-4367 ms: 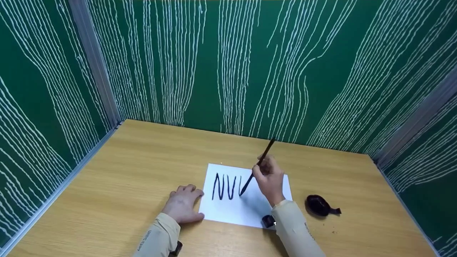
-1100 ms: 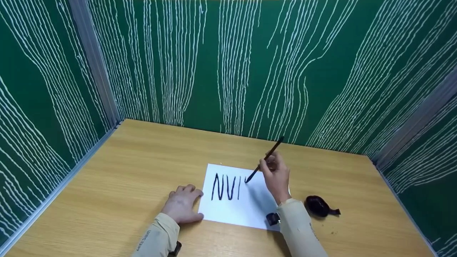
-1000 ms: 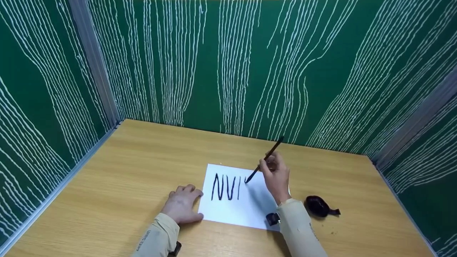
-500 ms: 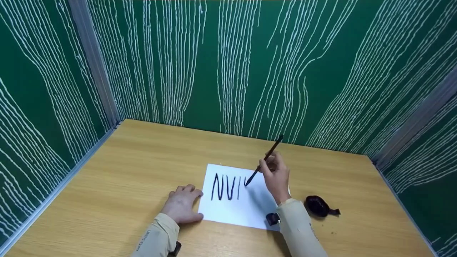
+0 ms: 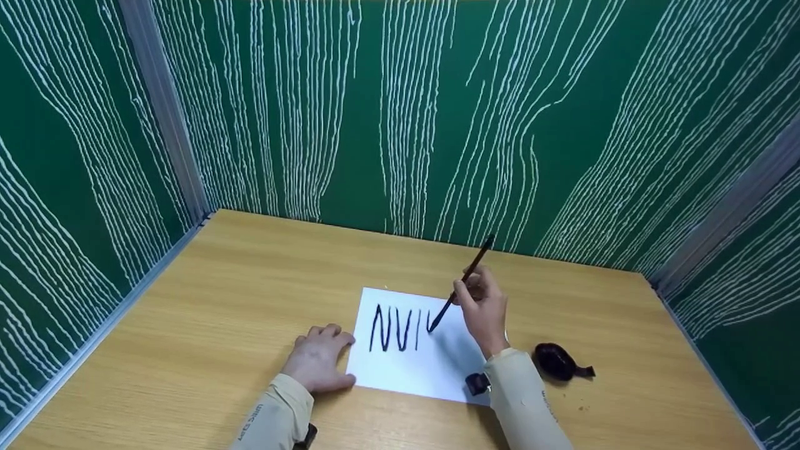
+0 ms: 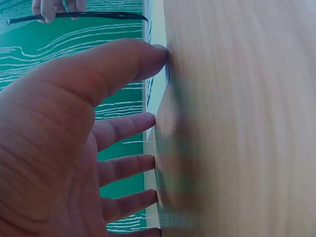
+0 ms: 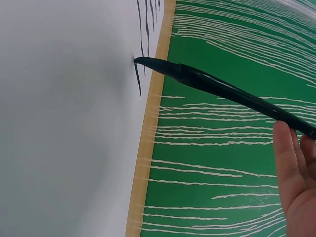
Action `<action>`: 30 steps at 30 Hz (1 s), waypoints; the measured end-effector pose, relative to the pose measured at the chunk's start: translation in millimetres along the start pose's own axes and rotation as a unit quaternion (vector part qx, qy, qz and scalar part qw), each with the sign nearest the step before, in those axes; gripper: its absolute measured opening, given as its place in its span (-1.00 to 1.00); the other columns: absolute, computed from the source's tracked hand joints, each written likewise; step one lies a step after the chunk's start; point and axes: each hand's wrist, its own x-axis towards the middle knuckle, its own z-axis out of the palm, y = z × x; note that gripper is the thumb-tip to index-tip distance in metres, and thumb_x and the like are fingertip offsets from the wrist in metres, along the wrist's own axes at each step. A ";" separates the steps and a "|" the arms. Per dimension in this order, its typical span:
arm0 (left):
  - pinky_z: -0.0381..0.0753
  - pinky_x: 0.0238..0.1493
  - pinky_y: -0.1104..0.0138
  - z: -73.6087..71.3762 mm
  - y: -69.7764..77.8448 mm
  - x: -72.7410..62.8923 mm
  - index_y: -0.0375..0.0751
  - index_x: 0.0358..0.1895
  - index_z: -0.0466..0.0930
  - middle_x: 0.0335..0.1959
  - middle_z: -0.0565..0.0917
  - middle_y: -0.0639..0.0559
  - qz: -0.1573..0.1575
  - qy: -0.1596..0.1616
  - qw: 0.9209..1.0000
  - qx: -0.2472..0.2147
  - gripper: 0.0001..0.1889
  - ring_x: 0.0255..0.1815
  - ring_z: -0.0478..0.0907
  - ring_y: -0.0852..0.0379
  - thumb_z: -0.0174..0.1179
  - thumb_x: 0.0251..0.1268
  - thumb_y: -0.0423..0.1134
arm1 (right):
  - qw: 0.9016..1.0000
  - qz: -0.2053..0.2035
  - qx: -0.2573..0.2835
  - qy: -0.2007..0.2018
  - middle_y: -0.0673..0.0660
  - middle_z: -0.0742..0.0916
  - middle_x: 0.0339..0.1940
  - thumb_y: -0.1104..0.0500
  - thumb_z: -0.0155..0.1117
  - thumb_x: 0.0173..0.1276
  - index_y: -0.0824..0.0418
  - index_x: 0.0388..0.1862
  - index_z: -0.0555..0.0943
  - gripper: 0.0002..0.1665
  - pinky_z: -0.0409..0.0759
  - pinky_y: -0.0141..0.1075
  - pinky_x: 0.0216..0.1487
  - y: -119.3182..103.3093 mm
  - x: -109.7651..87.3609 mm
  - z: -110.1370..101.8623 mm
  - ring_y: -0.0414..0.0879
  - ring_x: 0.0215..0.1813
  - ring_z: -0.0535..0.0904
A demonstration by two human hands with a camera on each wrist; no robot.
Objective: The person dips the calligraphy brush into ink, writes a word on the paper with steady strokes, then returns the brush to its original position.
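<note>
My right hand (image 5: pixel 482 309) pinches a slim dark paintbrush (image 7: pixel 222 88) well up its handle. Its bent dark tip meets the white paper (image 5: pixel 400 372) at the lower end of a fresh black stroke, plainly seen in the right wrist view. Left of the tip, black zigzag strokes (image 5: pixel 390 329) and a separate upright line run across the upper half of the sheet. My left hand (image 5: pixel 317 357) rests with fingers spread at the paper's left edge. In the left wrist view its thumb (image 6: pixel 143 58) touches the sheet's edge, and the other fingertips press on the table.
A dark glossy oval dish (image 5: pixel 556 361) with a short handle stands on the wooden table (image 5: pixel 250 269) right of my right forearm. Small crumbs lie below it. Green walls (image 5: pixel 350 175) with white wavy lines enclose the table at the back and both sides.
The brush first finished one upright line, then shifted right to start another. Over the last second its tip has moved down the paper, lengthening that stroke. The left hand has stayed still.
</note>
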 end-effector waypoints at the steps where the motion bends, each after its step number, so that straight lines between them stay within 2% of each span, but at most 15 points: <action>1: 0.35 0.21 -0.19 -0.1 0.1 0.1 -0.04 0.19 0.51 0.26 0.47 -0.17 -0.001 0.000 1.000 0.000 -0.28 0.28 0.36 -0.25 0.36 -0.18 0.11 | 1.000 -0.002 0.000 0.000 0.25 0.67 -0.38 0.36 0.19 0.32 0.26 -0.08 0.51 -0.80 0.71 -0.28 -0.34 -0.1 0.1 -0.3 0.16 -0.36 0.66; 5: 0.33 0.24 -0.19 -0.2 0.3 0.3 -0.02 0.20 0.51 0.27 0.46 -0.16 -0.006 -0.004 1.000 -0.002 -0.28 0.29 0.35 -0.26 0.36 -0.17 0.12 | 1.000 -0.003 0.009 0.000 0.28 0.66 -0.41 0.37 0.20 0.31 0.30 -0.07 0.52 -0.79 0.70 -0.05 -0.33 7.6 2.8 -0.1 0.20 -0.39 0.65; 7: 0.32 0.24 -0.19 -0.1 0.1 0.5 -0.02 0.20 0.50 0.27 0.45 -0.16 -0.008 -0.006 1.000 -0.003 -0.28 0.29 0.34 -0.26 0.36 -0.16 0.12 | 1.000 -0.001 0.014 -0.002 0.28 0.66 -0.42 0.36 0.22 0.30 0.28 -0.07 0.53 -0.78 0.70 -0.01 -0.33 15.5 5.3 0.4 0.20 -0.41 0.66; 10: 0.32 0.25 -0.19 0.0 0.3 0.8 -0.02 0.20 0.50 0.28 0.45 -0.16 -0.011 -0.009 1.000 -0.005 -0.28 0.30 0.33 -0.26 0.36 -0.15 0.12 | 1.000 0.006 0.016 -0.003 0.24 0.67 -0.43 0.33 0.24 0.30 0.22 -0.08 0.54 -0.78 0.71 -0.11 -0.37 26.0 7.8 0.9 0.11 -0.43 0.67; 15: 0.36 0.16 -0.20 0.1 0.0 0.9 -0.03 0.17 0.53 0.24 0.48 -0.15 -0.001 0.000 1.000 -0.005 -0.32 0.27 0.35 -0.26 0.36 -0.14 0.10 | 0.999 -0.007 0.037 -0.006 0.19 0.66 -0.47 0.33 0.26 0.29 0.16 -0.11 0.56 -0.79 0.69 -0.27 -0.47 32.2 8.2 0.6 -0.02 -0.49 0.65; 23: 0.37 0.15 -0.18 0.4 0.2 0.0 -0.04 0.16 0.53 0.23 0.48 -0.15 -0.001 0.002 1.000 -0.009 -0.33 0.26 0.36 -0.25 0.36 -0.14 0.09 | 0.999 0.024 0.037 -0.012 0.22 0.66 -0.44 0.27 0.30 0.29 0.14 -0.08 0.57 -0.78 0.70 -0.18 -0.43 32.7 8.5 0.1 0.06 -0.46 0.64; 30: 0.36 0.17 -0.18 -0.5 1.3 0.0 -0.03 0.17 0.52 0.24 0.47 -0.14 -0.005 -0.004 1.000 -0.005 -0.32 0.27 0.35 -0.23 0.36 -0.14 0.10 | 0.999 0.010 0.026 -0.016 0.20 0.66 -0.46 0.26 0.30 0.29 0.12 -0.12 0.58 -0.81 0.68 -0.24 -0.48 30.7 7.5 -0.4 0.03 -0.48 0.64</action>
